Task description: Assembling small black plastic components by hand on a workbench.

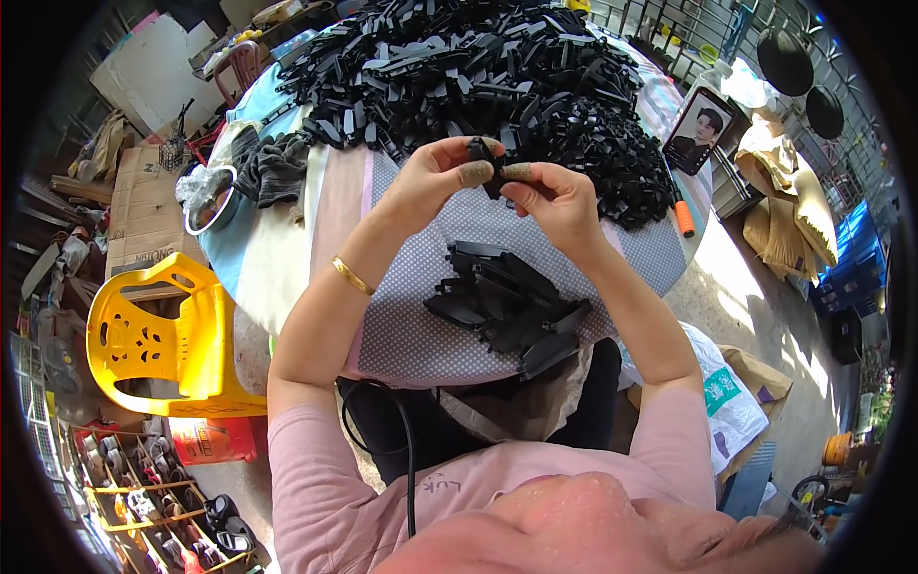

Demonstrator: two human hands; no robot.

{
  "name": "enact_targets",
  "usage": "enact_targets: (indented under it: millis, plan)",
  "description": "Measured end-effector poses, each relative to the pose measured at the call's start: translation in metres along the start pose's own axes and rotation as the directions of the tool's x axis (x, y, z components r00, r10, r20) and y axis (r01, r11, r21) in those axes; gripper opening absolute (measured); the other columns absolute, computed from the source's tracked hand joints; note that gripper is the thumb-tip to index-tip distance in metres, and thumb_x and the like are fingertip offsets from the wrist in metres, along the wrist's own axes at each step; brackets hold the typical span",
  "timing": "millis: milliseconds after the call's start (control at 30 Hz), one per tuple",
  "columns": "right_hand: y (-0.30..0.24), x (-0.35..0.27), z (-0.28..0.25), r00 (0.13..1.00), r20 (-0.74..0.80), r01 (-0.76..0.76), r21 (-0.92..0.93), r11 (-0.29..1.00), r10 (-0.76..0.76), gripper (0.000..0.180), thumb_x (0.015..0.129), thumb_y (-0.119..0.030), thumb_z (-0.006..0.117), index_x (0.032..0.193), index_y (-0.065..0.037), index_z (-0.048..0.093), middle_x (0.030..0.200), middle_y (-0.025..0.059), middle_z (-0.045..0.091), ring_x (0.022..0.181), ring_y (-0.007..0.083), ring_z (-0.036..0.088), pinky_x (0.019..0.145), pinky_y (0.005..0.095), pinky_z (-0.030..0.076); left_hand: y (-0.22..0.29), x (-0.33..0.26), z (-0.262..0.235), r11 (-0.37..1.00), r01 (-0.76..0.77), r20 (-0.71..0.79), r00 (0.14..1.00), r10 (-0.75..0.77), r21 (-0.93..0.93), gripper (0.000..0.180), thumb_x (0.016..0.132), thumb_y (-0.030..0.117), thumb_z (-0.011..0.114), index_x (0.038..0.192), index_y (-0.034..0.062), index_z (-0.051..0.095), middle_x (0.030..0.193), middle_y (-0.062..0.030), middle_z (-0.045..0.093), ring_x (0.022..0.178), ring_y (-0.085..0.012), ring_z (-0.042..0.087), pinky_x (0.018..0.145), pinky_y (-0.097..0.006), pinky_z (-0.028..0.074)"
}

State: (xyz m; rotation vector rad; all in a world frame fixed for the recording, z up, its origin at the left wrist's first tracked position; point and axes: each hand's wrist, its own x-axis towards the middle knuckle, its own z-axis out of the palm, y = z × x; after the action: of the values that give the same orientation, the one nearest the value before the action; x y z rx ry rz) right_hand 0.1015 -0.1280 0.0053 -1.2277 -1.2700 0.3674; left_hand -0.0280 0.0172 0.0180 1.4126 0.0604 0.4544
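Observation:
Between my two hands, held up over the table, is a small black plastic part point(491, 185). My left hand point(435, 182) pinches it from the left, thumb and fingers closed on it. From the other side my right hand point(557, 203) pinches the same part; tan wraps cover some fingertips. Its exact kind is too small to make out. A large heap of similar black plastic parts point(459, 77) covers the far side of the table. Nearer to me lies a smaller pile of longer black plastic pieces point(507, 301), below my hands.
The round table point(402, 335) has a patterned cloth. At its right edge stand a phone point(698, 132) and an orange-handled tool point(684, 218). Left are dark gloves point(273, 167) and a bowl point(210, 201). A yellow chair point(196, 335) stands at left; an open bag point(512, 407) lies by my lap.

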Motion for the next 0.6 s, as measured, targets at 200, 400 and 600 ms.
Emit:
enact_targets:
  millis: [200,400,600]
  plan:
    - [0.004,0.001,-0.006,0.98,-0.12,0.151,-0.048,0.987,-0.156,0.016,0.082,-0.005,0.065,0.097,0.002,0.064,0.074,0.0007,0.062,0.06,0.0051,0.053,0.054,0.0175,0.044,-0.008,0.001,0.009,0.973,0.061,0.113,0.993,-0.036,-0.221,0.045,0.087,0.026,0.061,0.121,-0.0009,0.05,0.106,-0.0083,0.059,0.097,-0.0183,0.059,0.087,-0.033,0.048]
    - [-0.004,0.006,-0.006,0.879,-0.147,0.359,-0.423,0.832,-0.454,0.008,0.08,-0.002,0.065,0.086,0.003,0.064,0.069,0.0052,0.059,0.056,0.0089,0.053,0.051,0.0211,0.043,-0.01,-0.004,0.023,0.987,0.089,0.071,0.994,-0.08,-0.133,0.048,0.089,0.023,0.058,0.128,-0.0005,0.042,0.102,-0.004,0.058,0.09,-0.0117,0.057,0.08,-0.026,0.049]
    - [-0.003,0.004,-0.006,0.851,-0.057,0.399,-0.577,0.713,-0.522,0.007,0.077,-0.004,0.065,0.079,0.001,0.06,0.071,0.0105,0.059,0.06,0.0227,0.058,0.052,0.03,0.046,-0.015,-0.001,0.03,0.995,0.077,-0.032,0.997,-0.075,0.067,0.038,0.093,0.021,0.051,0.126,0.0031,0.045,0.097,-0.0039,0.058,0.085,-0.0091,0.057,0.073,-0.023,0.05]
